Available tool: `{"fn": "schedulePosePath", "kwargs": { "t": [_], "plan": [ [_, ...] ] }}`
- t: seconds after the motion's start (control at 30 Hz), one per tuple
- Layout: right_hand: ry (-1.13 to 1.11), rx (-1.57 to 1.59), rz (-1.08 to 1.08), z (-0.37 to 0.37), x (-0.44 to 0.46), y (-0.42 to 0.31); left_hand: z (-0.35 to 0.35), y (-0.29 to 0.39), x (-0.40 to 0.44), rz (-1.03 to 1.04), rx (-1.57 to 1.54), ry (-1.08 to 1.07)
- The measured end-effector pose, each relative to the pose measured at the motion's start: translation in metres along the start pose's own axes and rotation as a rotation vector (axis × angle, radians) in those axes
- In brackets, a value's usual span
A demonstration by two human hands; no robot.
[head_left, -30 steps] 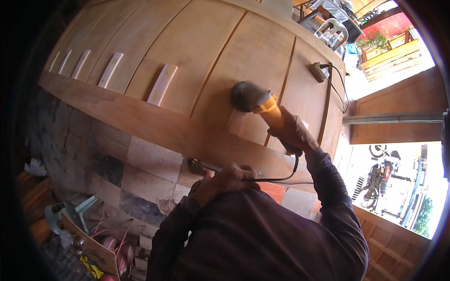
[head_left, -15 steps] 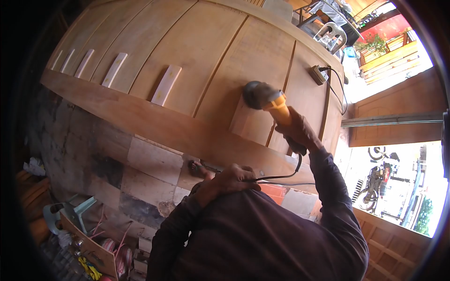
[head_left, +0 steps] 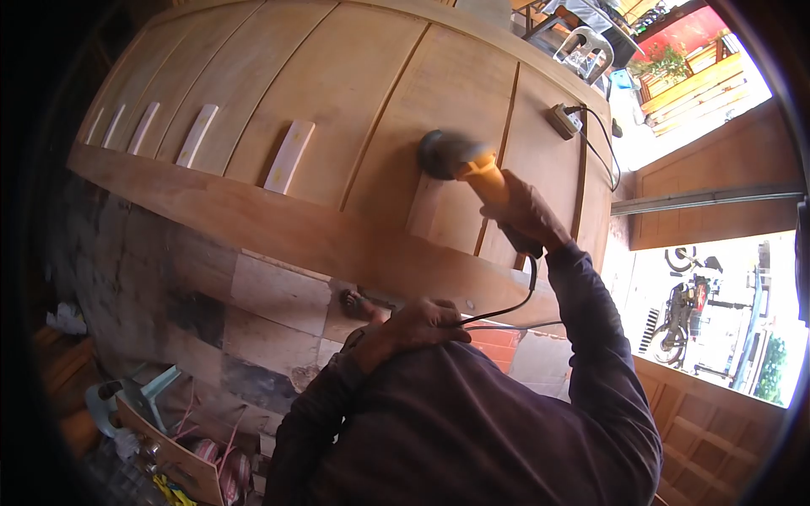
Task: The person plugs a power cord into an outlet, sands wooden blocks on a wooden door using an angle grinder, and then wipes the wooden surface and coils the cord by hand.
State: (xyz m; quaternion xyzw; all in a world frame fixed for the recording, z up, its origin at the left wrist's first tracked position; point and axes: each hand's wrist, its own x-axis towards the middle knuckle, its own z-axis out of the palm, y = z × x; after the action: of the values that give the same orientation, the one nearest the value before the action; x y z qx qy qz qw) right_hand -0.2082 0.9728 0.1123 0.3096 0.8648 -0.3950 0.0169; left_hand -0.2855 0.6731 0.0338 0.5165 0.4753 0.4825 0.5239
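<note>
My right hand point(head_left: 527, 207) is closed around the yellow body of an angle grinder point(head_left: 485, 173). The grinder's dark round disc point(head_left: 434, 154), blurred in part, lies against the broad grooved wooden panel point(head_left: 337, 93). Just below the disc, a short wooden strip point(head_left: 424, 211) sits on the panel. Close to my body, my left hand point(head_left: 422, 325) has its fingers curled over the black power cord point(head_left: 506, 313), which loops down from the grinder's handle. The underside of that hand is hidden.
Several pale wooden strips point(head_left: 289, 158) lie along the panel's near side. A socket box point(head_left: 563, 122) with a plugged-in cable rests on the right end. Below are floor tiles point(head_left: 278, 291) and a bare foot point(head_left: 363, 304). A plastic chair point(head_left: 585, 52) and a motorcycle point(head_left: 675, 312) stand beyond.
My right hand and the grinder have shifted slightly left and up in the view, partly with a small camera shift. My left hand stays near my body on the cord.
</note>
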Motion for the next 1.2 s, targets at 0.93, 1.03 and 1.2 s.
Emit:
{"fn": "schedulePosePath", "kwargs": {
  "t": [0.93, 1.03, 1.2],
  "plan": [
    [1.173, 0.825, 0.379, -0.064, -0.361, 0.03, 0.156, -0.114, 0.023, -0.479, -0.467, -0.35],
    [1.213, 0.846, 0.308, -0.059, -0.39, 0.055, 0.195, -0.15, 0.048, -0.528, -0.436, -0.321],
    [1.218, 0.891, 0.25, -0.062, -0.45, 0.106, 0.251, -0.171, 0.084, -0.6, -0.165, -0.134]
  ]
}}
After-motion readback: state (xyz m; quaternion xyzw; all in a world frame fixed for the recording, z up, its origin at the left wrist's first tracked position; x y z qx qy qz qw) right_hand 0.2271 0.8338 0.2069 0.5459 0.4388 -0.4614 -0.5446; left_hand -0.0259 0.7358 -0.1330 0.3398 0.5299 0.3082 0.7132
